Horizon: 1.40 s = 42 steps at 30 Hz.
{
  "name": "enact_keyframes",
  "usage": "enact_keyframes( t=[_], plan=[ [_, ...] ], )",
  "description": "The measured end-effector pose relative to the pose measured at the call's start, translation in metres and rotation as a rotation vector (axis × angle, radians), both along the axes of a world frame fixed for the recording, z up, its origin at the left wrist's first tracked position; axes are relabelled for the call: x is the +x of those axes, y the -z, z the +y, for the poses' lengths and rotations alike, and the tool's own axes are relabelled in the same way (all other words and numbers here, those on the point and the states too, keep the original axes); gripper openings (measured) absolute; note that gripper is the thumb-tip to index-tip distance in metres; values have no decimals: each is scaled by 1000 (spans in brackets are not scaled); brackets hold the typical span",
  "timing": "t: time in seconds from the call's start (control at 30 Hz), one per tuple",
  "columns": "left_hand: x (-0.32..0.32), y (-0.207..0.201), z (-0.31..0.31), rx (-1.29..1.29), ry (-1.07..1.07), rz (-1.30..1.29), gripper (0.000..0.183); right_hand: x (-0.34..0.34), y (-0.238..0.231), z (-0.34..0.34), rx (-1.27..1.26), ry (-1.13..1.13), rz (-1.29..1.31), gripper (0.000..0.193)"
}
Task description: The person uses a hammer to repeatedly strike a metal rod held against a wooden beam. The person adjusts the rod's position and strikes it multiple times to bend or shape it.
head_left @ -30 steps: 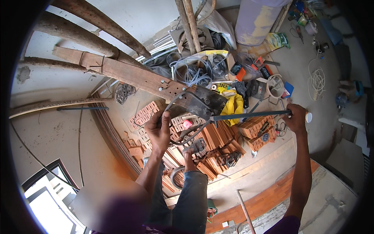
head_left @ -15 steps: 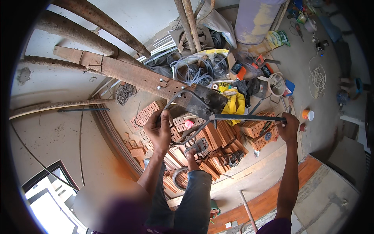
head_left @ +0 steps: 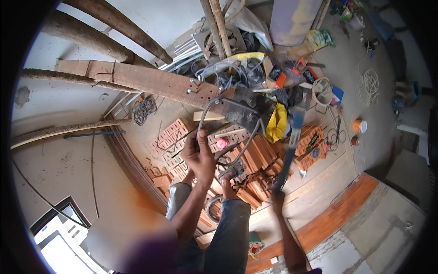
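Observation:
My left hand (head_left: 199,155) is closed, pinching a dark bent metal rod (head_left: 204,111) between thumb and fingers. The rod curves into an incomplete loop; its upper run lies over the black metal plate (head_left: 246,112) at the end of a wooden plank (head_left: 146,81). Several bolts (head_left: 190,90) stick up from that plank beside the plate. Lower and to the right, my right hand (head_left: 276,199) grips a long metal bar tool (head_left: 288,157) by its near end. The bar tilts up and away, blurred by motion, its bluish far end apart from the rod.
Stacked red bricks (head_left: 175,137) and reddish strips (head_left: 255,157) lie below the plank. Beyond are a yellow bag (head_left: 276,124), a bucket (head_left: 322,92) and coiled cable (head_left: 368,82). Wooden poles (head_left: 86,34) lean at the upper left. A small orange-and-white tub (head_left: 360,125) stands right.
My right hand has swung the bar tool down and toward me, away from the rod at the plate. My left hand, still on the rod, has shifted slightly right.

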State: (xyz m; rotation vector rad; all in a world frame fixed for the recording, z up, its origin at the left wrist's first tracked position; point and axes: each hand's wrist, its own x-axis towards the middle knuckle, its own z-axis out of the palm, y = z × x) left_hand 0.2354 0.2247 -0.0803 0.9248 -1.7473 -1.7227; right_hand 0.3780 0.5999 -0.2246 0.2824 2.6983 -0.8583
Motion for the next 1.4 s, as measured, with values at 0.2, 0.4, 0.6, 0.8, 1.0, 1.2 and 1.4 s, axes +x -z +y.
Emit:
enact_keyframes(
  t=[0.2, 0.4, 0.6, 0.8, 1.0, 1.2, 1.4],
  plan=[
    [1, -27, -9, 59, 261, 9, 28, 153, -52, -142, -258, 387, -114, 41],
    [7, -31, -25, 25, 234, 11, 32, 62, -150, -62, -320, 499, -10, 47],
    [-2, -42, -14, 18, 239, 15, 34, 73, -224, 10, -491, 361, 191, 57],
    [0, -32, -15, 68, 238, -25, 30, -18, -232, 13, -164, 158, 100, 48],
    [0, -38, -32, 583, 355, -7, 23, -169, -215, 38, 64, -204, 276, 28],
    [-4, -38, -42, 750, 439, 1, 25, -277, -227, 28, 161, -543, 362, 36],
    [-10, -41, -53, 723, 512, -62, 28, -337, -225, 27, 139, -712, 351, 39]
  ],
)
